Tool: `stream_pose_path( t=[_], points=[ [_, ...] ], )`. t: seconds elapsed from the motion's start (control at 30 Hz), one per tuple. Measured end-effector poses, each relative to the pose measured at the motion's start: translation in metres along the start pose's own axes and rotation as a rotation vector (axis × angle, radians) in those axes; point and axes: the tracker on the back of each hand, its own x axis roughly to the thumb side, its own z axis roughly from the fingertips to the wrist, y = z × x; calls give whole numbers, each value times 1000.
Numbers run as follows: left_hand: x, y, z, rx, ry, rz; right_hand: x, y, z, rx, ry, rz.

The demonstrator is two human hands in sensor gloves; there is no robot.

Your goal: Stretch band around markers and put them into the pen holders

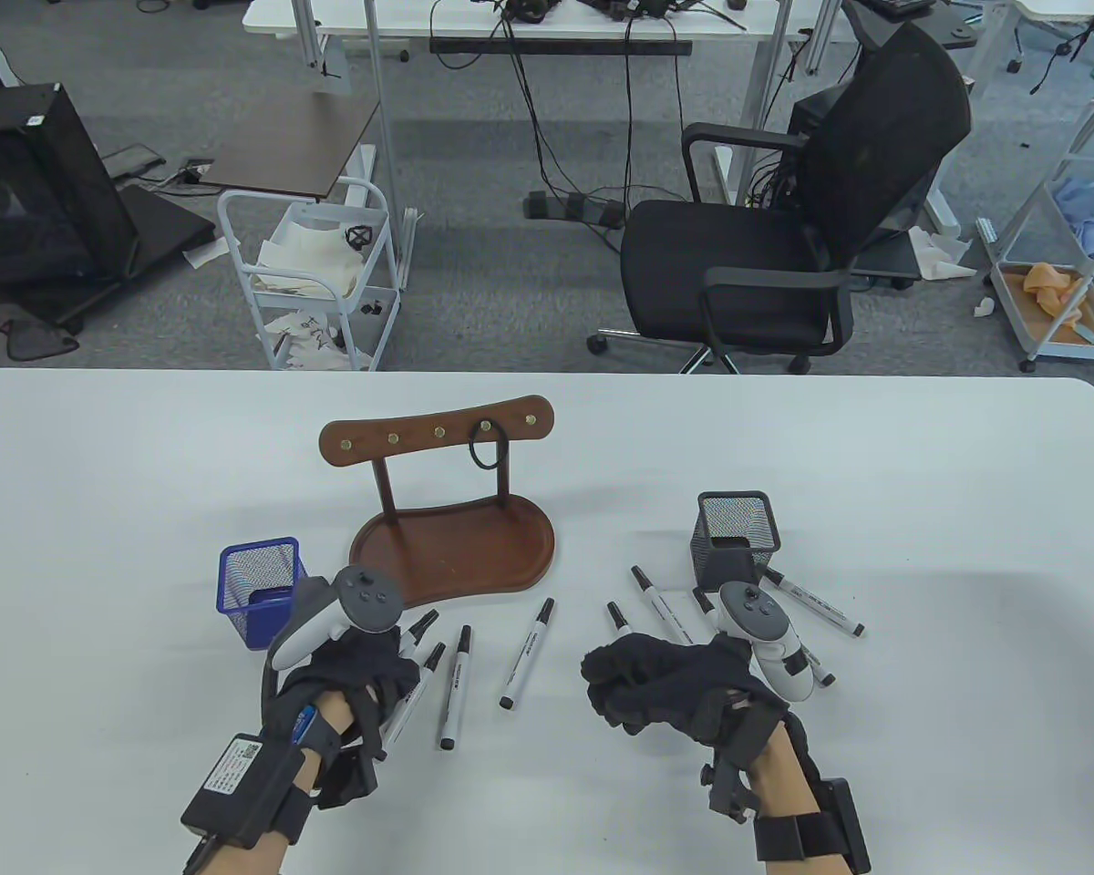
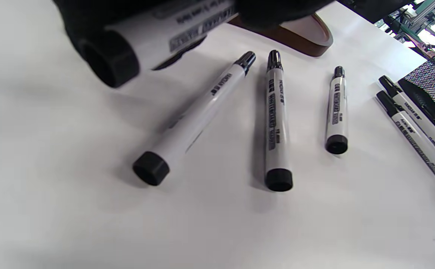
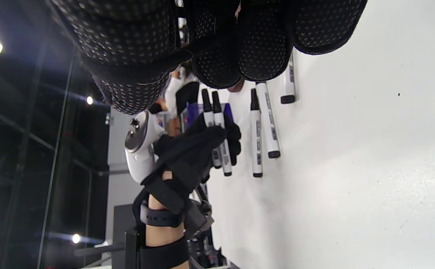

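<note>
table view: left hand (image 1: 351, 674) grips two markers (image 3: 217, 142); right hand (image 1: 661, 679) is curled, holding nothing visible. band (image 1: 485, 453) hangs on rack (image 1: 438, 437). other markers lie on desk (image 1: 875, 756); holders (image 1: 260, 588) look empty.

The right hand's gloved fingers (image 3: 217, 56) were seen curled at the top edge, with nothing visibly held. Beyond them, two markers (image 3: 217, 138) were gripped side by side in the left hand (image 3: 199, 149). Two more markers (image 3: 262, 127) were laid on the white table (image 3: 352, 168) beside it.
</note>
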Motion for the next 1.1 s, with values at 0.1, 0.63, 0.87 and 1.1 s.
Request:
stream_pose_path(
  t=[0.1, 0.63, 0.87, 1.1],
  points=[
    [6, 1, 5, 7, -3, -5, 0, 0, 0, 0, 1, -1],
    [22, -4, 6, 19, -21, 16, 1, -1, 2, 1, -16, -7],
    [22, -9, 0, 48, -13, 12, 1, -1, 2, -1, -20, -9],
    [13, -12, 0, 67, 42, -16, 2, -1, 3, -4, -26, -14]
  ],
)
